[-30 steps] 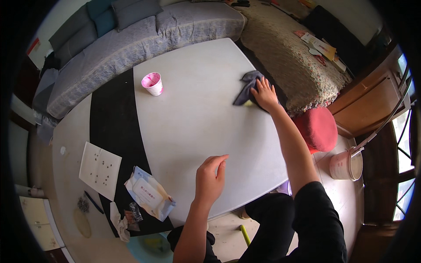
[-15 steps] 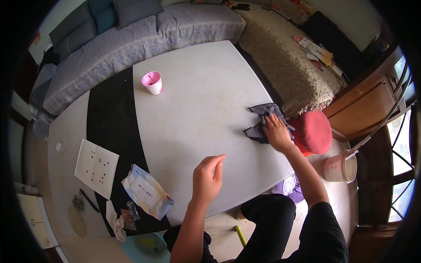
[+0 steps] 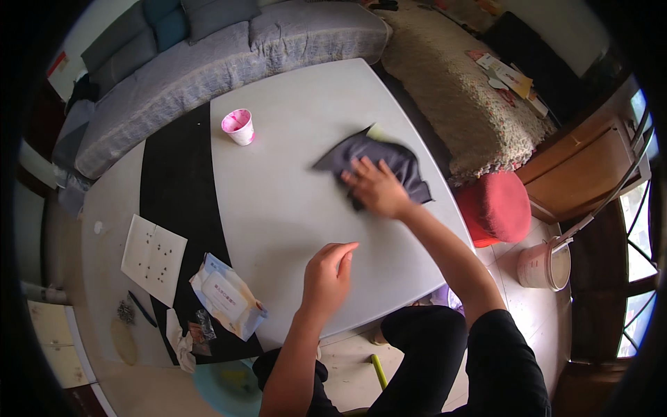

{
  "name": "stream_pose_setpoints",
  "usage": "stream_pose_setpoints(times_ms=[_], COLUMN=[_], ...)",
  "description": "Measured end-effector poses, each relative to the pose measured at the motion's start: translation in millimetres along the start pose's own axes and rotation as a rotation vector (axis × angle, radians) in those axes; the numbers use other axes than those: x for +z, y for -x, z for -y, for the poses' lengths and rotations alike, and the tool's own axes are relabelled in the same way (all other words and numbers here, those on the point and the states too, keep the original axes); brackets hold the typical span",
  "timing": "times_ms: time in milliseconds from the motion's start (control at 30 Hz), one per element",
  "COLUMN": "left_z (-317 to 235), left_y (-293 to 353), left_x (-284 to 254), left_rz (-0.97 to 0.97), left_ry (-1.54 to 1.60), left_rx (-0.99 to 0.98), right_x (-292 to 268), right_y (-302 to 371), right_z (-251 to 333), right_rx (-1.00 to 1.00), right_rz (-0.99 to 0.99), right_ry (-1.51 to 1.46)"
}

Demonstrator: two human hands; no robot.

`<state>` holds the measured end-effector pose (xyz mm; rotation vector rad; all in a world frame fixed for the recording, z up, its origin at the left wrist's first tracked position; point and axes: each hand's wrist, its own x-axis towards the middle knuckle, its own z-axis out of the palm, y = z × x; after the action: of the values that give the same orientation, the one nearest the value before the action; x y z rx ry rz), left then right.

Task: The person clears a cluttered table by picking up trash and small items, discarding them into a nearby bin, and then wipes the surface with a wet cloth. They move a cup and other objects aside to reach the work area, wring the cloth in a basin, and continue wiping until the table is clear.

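Dark grey cloth (image 3: 410, 167), thin and creased, lies on the table (image 3: 278, 174) right of centre in the frame, a pale yellow-green patch showing at its top edge. I judge it light and soft, likely to bunch rather than slide flat; a spread palm over its middle should steer it best, and a corner would be easy to pinch. My right hand (image 3: 375, 186) rests on its near part with the fingers fanned out, not gripped round it. My left hand (image 3: 328, 274), well apart from the right at lower centre, is loosely bent with nothing seen in it; whether the fingers meet the palm I cannot tell.

Whitish and smooth-looking, the tabletop carries a black band (image 3: 177, 174) on the left. A pink-stained cup (image 3: 239, 127) stands toward the upper left, a packet of wipes (image 3: 228, 297) lies at lower left. Beyond, a covered sofa (image 3: 174, 90) curves along the top; a red stool (image 3: 495, 207) and a bucket (image 3: 542, 264) stand at right
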<state>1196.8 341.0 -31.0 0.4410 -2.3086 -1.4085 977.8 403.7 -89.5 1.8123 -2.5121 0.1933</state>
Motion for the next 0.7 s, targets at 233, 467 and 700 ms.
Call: stream_pose_setpoints(times_ms=[233,467,700], left_z=[6,0,7], left_y=[2,5,-3], left_x=[-7,-3,0], left_rz=[-0.034,0.01,-0.082], left_ry=[0.028,0.053,0.032], left_rx=[0.007,-0.018,0.033], right_x=[-40,-17,2], right_y=[107,10,-50], right_z=[24,-53,34], right_rx=[-0.016,0.536,0.081], right_rz=[0.271,0.047,0.145], right_ry=[-0.018,0.084,0.203])
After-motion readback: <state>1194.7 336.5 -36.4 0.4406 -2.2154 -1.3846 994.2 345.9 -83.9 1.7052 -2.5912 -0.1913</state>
